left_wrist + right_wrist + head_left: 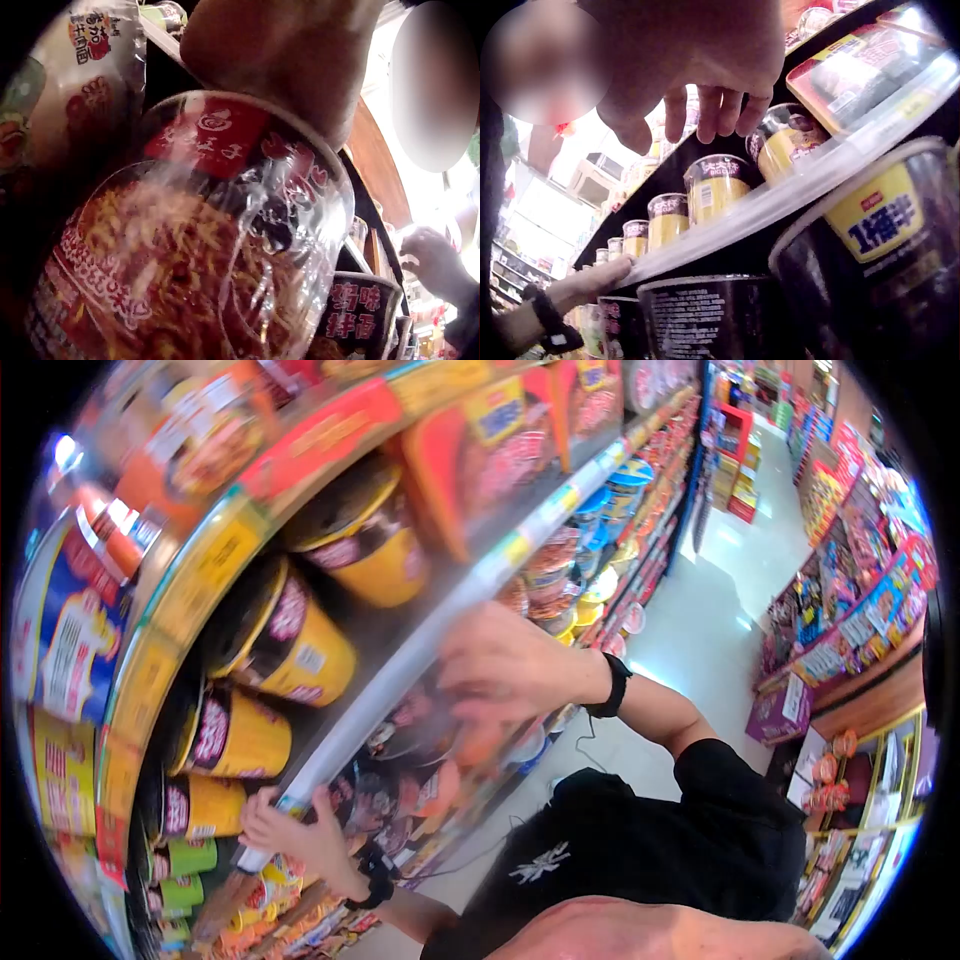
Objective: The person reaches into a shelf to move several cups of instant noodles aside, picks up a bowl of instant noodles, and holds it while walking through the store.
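In the head view my left hand (305, 840) rests on the white shelf edge (345, 730), its fingers over the strip and thumb on the outer side. The right wrist view also shows this left hand (604, 279) at the edge, below yellow noodle cups (716, 191). My right hand (510, 665), blurred in the head view, is in front of the shelf farther along. Its fingers (724, 116) hang apart from the cups, holding nothing visible. Under my left palm, the left wrist view shows a plastic-wrapped noodle bowl (187, 255); the left fingers are hidden there.
Boxed noodles (490, 450) stand beyond the yellow cups (300, 640). More bowls (400, 790) fill the lower shelf. The aisle floor (715, 590) runs back between this shelving and a snack display (850, 590) on the right, with a purple box (782, 708) near it.
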Demonstrator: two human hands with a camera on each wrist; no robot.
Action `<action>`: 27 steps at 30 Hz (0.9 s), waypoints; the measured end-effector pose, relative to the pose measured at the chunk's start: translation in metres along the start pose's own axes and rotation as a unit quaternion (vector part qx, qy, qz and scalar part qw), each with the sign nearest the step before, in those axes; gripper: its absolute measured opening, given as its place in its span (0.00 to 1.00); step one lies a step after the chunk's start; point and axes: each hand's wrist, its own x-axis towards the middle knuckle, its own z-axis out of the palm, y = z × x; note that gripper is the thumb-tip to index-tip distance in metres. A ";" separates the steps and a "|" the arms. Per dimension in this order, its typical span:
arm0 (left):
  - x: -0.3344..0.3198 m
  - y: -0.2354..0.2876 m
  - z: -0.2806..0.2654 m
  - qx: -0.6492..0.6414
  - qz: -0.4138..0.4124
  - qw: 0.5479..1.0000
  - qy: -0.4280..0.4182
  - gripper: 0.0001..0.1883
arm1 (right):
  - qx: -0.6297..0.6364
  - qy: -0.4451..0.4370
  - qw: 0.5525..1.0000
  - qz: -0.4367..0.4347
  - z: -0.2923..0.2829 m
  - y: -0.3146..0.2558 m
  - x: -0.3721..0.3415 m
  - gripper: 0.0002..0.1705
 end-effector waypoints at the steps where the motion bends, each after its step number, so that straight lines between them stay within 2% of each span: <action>1: 0.004 0.012 -0.002 -0.017 0.001 1.000 0.007 0.34 | -0.023 0.026 0.999 0.003 0.005 0.006 0.001 0.20; 2: 0.007 0.023 -0.003 -0.033 0.004 0.999 0.009 0.34 | -0.042 0.052 0.998 0.011 0.011 0.010 0.001 0.20; 3: -0.011 0.012 0.001 -0.063 -0.032 0.997 -0.006 0.35 | -0.070 0.019 0.997 0.012 0.025 0.003 0.014 0.21; 8: -0.001 0.006 -0.012 -0.039 -0.022 0.999 -0.016 0.33 | -0.190 0.023 0.979 0.068 0.063 0.009 0.028 0.25; 11: 0.000 0.007 -0.013 -0.058 -0.028 0.998 -0.014 0.34 | -0.220 -0.020 0.973 0.067 0.066 0.010 0.028 0.26; 12: 0.000 0.005 -0.011 -0.058 -0.033 0.998 -0.013 0.38 | -0.222 -0.012 0.973 0.056 0.067 0.011 0.030 0.26; 16: 0.000 0.003 -0.015 -0.075 -0.019 0.997 -0.019 0.35 | -0.232 0.011 0.971 0.052 0.071 0.010 0.030 0.24; 27: -0.003 -0.001 -0.014 -0.085 -0.026 0.995 -0.038 0.38 | -0.220 0.005 0.974 0.059 0.070 0.013 0.025 0.22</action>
